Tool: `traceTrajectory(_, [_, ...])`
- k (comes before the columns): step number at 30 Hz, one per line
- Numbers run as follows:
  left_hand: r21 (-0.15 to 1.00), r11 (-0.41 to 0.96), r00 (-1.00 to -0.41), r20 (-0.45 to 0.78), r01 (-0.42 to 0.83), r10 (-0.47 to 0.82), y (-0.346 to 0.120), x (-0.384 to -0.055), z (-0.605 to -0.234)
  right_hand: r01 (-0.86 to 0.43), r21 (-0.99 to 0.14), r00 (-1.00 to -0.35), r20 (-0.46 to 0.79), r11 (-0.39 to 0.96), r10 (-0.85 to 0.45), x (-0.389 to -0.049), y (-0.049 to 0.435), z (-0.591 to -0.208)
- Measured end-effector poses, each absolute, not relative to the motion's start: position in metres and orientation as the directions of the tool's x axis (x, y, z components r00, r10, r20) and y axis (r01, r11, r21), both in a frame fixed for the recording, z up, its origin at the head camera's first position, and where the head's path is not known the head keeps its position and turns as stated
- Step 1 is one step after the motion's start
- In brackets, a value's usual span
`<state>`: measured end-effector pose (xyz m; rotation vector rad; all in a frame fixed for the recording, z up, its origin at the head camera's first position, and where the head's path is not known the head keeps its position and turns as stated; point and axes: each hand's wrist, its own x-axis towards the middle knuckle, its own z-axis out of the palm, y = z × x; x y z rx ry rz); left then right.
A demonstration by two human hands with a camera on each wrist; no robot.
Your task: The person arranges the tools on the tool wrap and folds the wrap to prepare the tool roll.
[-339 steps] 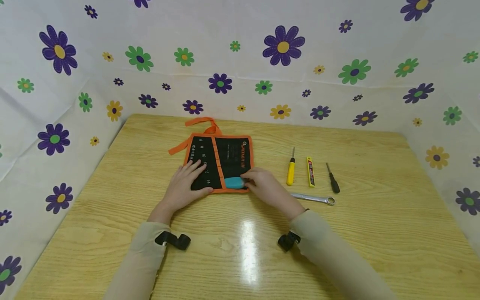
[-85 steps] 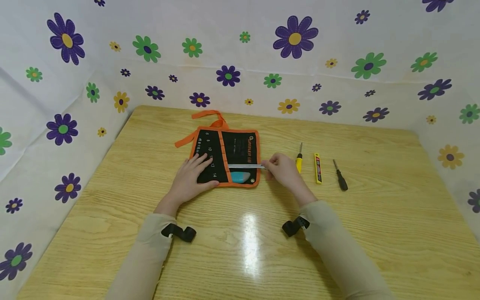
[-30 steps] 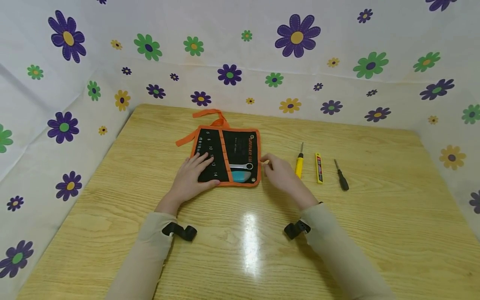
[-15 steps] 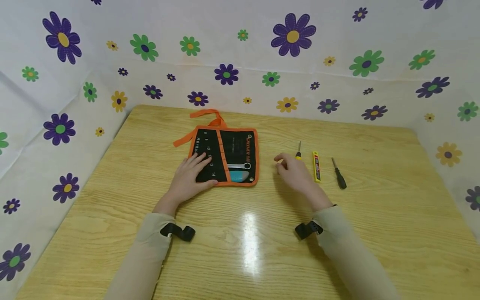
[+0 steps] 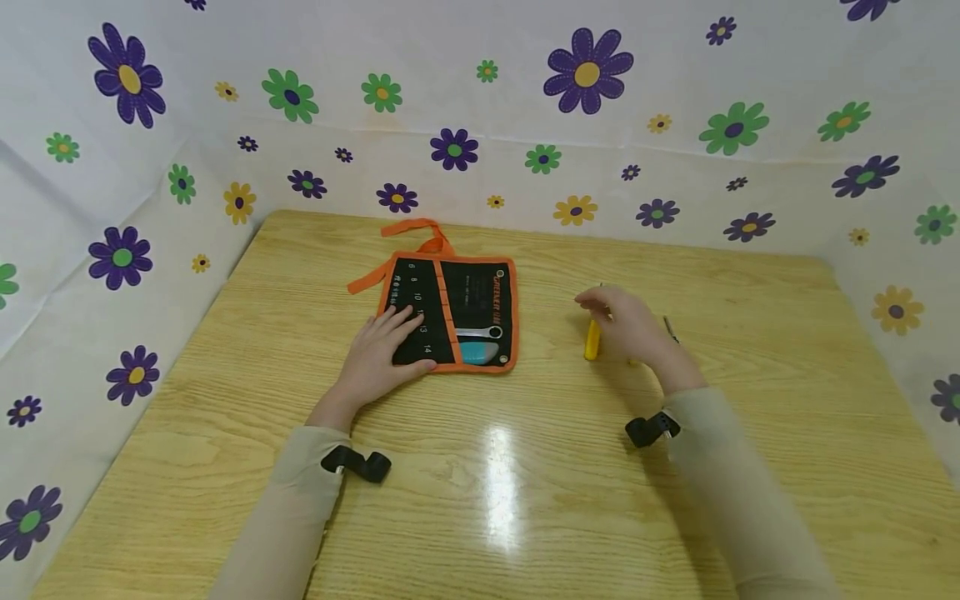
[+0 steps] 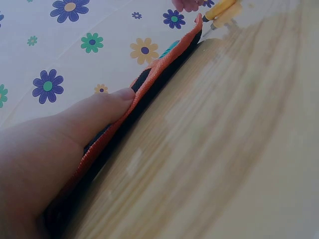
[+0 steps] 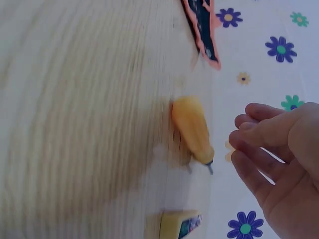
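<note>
My left hand (image 5: 371, 354) rests with spread fingers on the black, orange-edged tool pouch (image 5: 472, 292); its thumb (image 6: 107, 106) lies along the edge in the left wrist view. A combination wrench (image 5: 472, 332) and a turquoise-handled tool (image 5: 477, 352) stick out of the pouch pockets, their other ends covered. Over a yellow-handled screwdriver (image 5: 592, 342) hovers my right hand (image 5: 628, 329), fingers loosely bent and holding nothing. The right wrist view shows a gap between those fingers and the yellow handle (image 7: 192, 127).
A small yellow box (image 7: 173, 226) lies beside the screwdriver, mostly hidden by the hand in the head view. Farther right, only the shaft of a black-handled screwdriver (image 5: 671, 327) shows. Orange ties (image 5: 420, 237) trail behind the pouch. A flowered cloth (image 5: 315, 117) hangs behind the table.
Earlier my right hand was at the turquoise tool, then held the wrench in the pouch. It has let go and moved right, over the yellow screwdriver. My left hand has stayed on the pouch.
</note>
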<state>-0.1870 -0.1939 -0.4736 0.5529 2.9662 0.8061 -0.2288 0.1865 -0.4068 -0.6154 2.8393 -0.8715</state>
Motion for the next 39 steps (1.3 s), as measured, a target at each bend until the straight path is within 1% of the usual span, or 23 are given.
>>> traceTrajectory(4, [0.490, 0.807, -0.938, 0.073, 0.329, 0.338, -0.194, -0.186, -0.473, -0.367, -0.525, -0.907, 0.020, 0.768, -0.421, -0.234, 0.195, -0.406])
traceTrajectory(14, [0.496, 0.805, -0.939, 0.066, 0.324, 0.337, -0.193, -0.186, -0.470, -0.369, -0.463, -0.906, -0.015, 0.806, -0.423, -0.248, 0.200, -0.413])
traceTrajectory(19, [0.491, 0.810, -0.939, 0.058, 0.321, 0.338, -0.193, -0.186, -0.470, -0.404, -0.426, -0.895, 0.002, 0.809, -0.446, -0.253, 0.200, -0.418])
traceTrajectory(29, [0.496, 0.805, -0.938, 0.065, 0.326, 0.340, -0.193, -0.187, -0.471, -0.475, -0.370, -0.864, 0.023, 0.798, -0.503, -0.256, 0.196, -0.423])
traceTrajectory(39, [0.477, 0.814, -0.937, 0.068, 0.332, 0.342, -0.194, -0.190, -0.475, -0.501, -0.361, -0.854, 0.055, 0.787, -0.518, -0.252, 0.192, -0.424])
